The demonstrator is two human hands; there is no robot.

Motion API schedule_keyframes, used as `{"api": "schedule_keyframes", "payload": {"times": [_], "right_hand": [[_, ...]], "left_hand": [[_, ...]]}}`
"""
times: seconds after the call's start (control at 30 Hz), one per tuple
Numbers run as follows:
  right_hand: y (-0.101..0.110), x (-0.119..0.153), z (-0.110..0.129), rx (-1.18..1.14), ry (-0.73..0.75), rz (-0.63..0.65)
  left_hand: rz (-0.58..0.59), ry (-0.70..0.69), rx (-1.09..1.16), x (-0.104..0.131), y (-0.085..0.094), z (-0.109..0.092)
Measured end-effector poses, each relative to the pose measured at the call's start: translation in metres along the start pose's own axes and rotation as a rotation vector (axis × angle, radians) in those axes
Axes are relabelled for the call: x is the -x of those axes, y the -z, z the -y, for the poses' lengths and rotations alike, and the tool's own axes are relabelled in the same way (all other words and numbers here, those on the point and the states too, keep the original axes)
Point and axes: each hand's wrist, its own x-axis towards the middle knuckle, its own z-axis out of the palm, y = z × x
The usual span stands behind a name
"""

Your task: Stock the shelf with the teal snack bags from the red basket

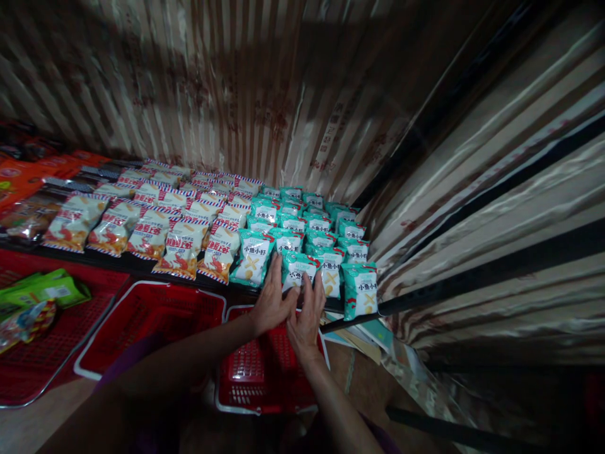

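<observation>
Rows of small teal snack bags stand at the right end of a dark shelf. My left hand [274, 301] and my right hand [307, 315] are at the front row, on either side of one teal bag [299, 268]. The fingers of both hands point up and rest against its front and edges, and the thumbs nearly meet below it. Another teal bag [253, 258] stands just left of my left hand. To the right of my right hand are a teal bag [332, 271] and a corner bag [360, 291].
White and orange snack bags [179, 247] fill the shelf's middle, with orange packets [19, 180] at far left. Below are red baskets [246, 403], the left one [42, 353] holding green packets [57, 289]. A pleated curtain [265, 94] hangs behind; dark metal bars [472, 277] are at right.
</observation>
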Motion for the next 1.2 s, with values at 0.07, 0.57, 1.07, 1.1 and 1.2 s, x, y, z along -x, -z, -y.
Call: {"api": "schedule_keyframes", "payload": {"times": [0.07, 0.57, 1.07, 1.1, 1.2], "right_hand": [[0.001, 0.000, 0.000, 0.011, 0.006, -0.014], [0.003, 0.001, -0.001, 0.023, 0.008, -0.001], [0.004, -0.006, 0.008, -0.003, -0.012, -0.021], [0.004, -0.006, 0.008, -0.003, -0.012, -0.022], [0.003, -0.006, 0.007, -0.006, -0.008, -0.019]], "left_hand": [[0.013, -0.008, -0.005, 0.001, 0.001, 0.001], [0.010, 0.022, 0.014, 0.000, 0.008, -0.003], [0.058, 0.105, 0.077, -0.011, 0.010, 0.001], [0.063, 0.100, 0.077, -0.011, 0.010, 0.002], [0.075, 0.084, 0.072, -0.010, 0.010, 0.004]]}}
